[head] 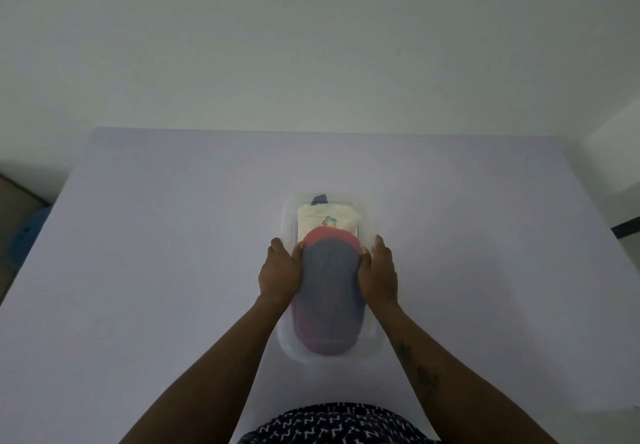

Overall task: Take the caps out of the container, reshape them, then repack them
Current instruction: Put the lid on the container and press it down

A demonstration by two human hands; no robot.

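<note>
A pale table (173, 270) carries the container (369, 232); both hands, left (280, 272) and right (378, 275), have fingers clamped on the grey cap (329, 270) inside it. Lifting evenly should spare its crown.

Table (138, 270) lies open around the container (290, 346); stacked caps (329, 270) fill its inside.

You have a pale lavender table (173, 270) before you, running back to a plain off-white wall (311, 45). At your left, past the table's edge, sits something blue (29, 235), blurred, on a brownish floor (17, 201). Nearest you shows dark patterned clothing (332, 424).
</note>
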